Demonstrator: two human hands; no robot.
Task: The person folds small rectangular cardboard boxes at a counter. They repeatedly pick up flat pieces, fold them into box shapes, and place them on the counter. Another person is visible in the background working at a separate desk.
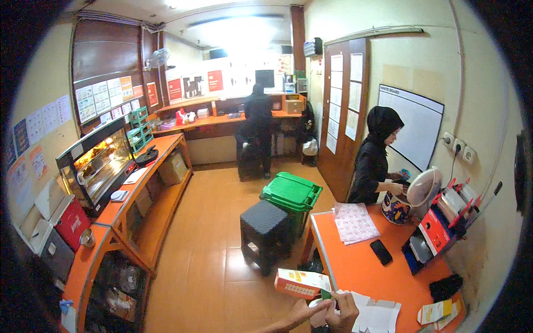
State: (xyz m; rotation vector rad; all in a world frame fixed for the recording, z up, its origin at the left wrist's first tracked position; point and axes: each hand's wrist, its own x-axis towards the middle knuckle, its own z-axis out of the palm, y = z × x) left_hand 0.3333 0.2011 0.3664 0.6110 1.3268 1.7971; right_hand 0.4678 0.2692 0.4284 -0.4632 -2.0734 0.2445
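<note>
My left hand (301,312) and my right hand (341,312) meet at the bottom edge, above the near end of an orange table (361,266). Together they grip a small orange-and-white cardboard carton (301,283), held level and pointing left, with its open flap end at my fingers. Flat unfolded white cartons (377,316) lie on the table just right of my hands.
On the table lie a black phone (381,252), a stack of printed paper sheets (354,222) and a black-and-red machine (436,233). A person in black works at a pot (395,208) at the far end. A black stool (265,233) and green bin (291,194) stand left of the table. Another person stands at the back counter.
</note>
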